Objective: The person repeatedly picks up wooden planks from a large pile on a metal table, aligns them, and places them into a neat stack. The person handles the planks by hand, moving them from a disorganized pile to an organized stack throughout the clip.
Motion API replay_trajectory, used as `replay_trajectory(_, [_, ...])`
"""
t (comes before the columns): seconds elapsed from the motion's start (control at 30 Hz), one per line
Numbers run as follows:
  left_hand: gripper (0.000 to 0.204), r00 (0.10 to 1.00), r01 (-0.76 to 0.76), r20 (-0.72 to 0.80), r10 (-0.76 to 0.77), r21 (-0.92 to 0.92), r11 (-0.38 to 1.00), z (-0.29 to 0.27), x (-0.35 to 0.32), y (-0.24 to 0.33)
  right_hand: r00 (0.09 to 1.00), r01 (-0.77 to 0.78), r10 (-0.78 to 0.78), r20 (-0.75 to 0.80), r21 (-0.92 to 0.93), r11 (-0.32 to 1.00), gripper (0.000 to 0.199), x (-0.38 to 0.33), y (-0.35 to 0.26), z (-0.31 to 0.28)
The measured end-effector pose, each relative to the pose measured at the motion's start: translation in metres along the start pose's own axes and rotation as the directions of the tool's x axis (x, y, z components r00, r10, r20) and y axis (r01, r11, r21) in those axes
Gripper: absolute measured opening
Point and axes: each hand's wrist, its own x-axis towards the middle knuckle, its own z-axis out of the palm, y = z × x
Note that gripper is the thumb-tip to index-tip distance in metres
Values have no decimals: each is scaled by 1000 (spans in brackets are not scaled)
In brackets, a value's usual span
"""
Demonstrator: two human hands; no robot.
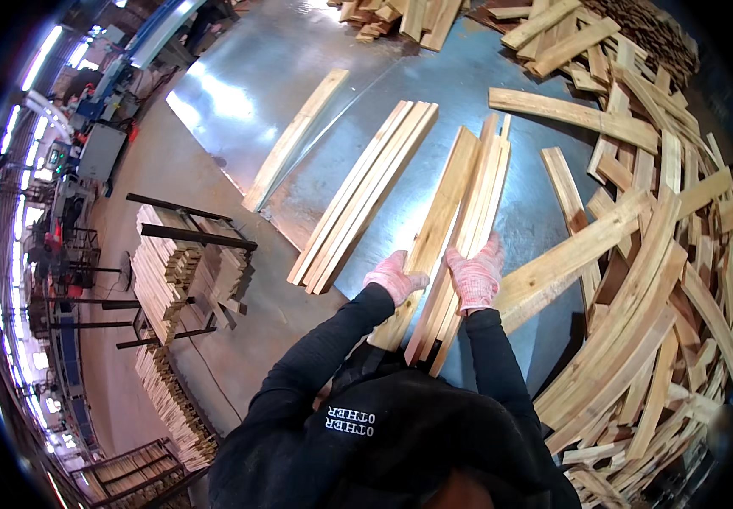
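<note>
My left hand (pixel 397 277), in a pink-and-white knit glove, grips a wooden board (pixel 444 212) by its near part, thumb lying across the top. My right hand (pixel 476 273), gloved alike, is closed around a bundle of narrow wooden boards (pixel 487 191) standing on edge side by side. Both pieces point away from me, nearly parallel, with a narrow gap between them toward my body. Left of them, a separate bundle of boards (pixel 366 197) rests on the metal table (pixel 315 144), untouched. The fingertips under the wood are hidden.
One single board (pixel 297 140) lies farther left on the table. A large loose pile of boards (pixel 638 314) covers the right side, with more boards (pixel 421 19) at the far edge. On the left floor stands a black metal rack (pixel 196 233) holding stacked wood strips (pixel 158 276).
</note>
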Motion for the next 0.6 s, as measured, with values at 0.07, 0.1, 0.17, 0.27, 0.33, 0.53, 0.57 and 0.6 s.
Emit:
replay_trajectory(0.07, [77, 992, -113, -67, 110, -47, 992, -24, 1, -12, 1000, -22, 22, -3, -36, 999, 104, 0, -7, 1])
replay_trajectory(0.1, [76, 978, -158, -143, 151, -34, 987, -41, 1, -17, 999, -35, 35, -4, -51, 998, 103, 2, -11, 4])
replay_trajectory(0.17, [79, 925, -178, -317, 209, 124, 976, -87, 0, -24, 999, -41, 40, -25, -79, 996, 107, 4, -17, 11])
replay_trajectory(0.27, [50, 913, -9, -382, 145, 336, 942, -192, 33, -18, 998, -51, 47, -35, -106, 993, 109, 9, -42, 19])
replay_trajectory(0.33, [47, 791, 87, -534, 301, 583, 808, -243, 63, -36, 995, -94, 91, -37, -84, 992, 110, 15, -63, 29])
replay_trajectory(0.53, [34, 755, 241, -634, 164, 502, 830, -393, 189, -174, 982, -172, 166, -86, -56, 984, 106, 25, -100, 68])
replay_trajectory(0.57, [35, 742, 250, -643, 190, 528, 812, -405, 187, -157, 986, -91, 81, -148, -62, 994, 106, 27, -97, 81])
replay_trajectory(0.6, [42, 782, 201, -603, 157, 482, 853, -412, 202, -165, 977, -162, 150, -153, -74, 984, 107, 23, -93, 83])
